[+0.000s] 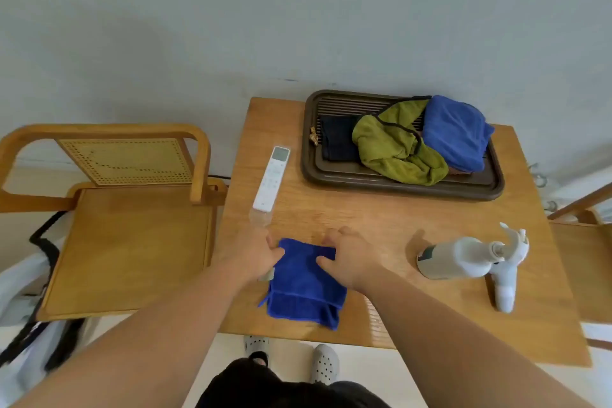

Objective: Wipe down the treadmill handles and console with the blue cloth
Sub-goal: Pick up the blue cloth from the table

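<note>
The blue cloth (pixel 306 285) is plush, matt terry with a stitched hem, and the table (pixel 397 219) under it is smooth light wood with visible grain and a soft sheen. The remote control (pixel 271 179) and spray bottle (pixel 463 260) are smooth white plastic. The tray (pixel 397 187) is dark, ribbed and faintly glossy, and the chair (pixel 126 242) is light wood with a woven cane back.

Blurred white fabric (pixel 15 288) cropped at left edge, right-hand chair (pixel 584 270) cut off

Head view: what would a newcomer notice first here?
The left hand and right hand grip the folded blue cloth at the near edge of the table. A white spray bottle lies on its side to the right. Behind, a dark tray holds a green rag and a blue bundle.
</note>
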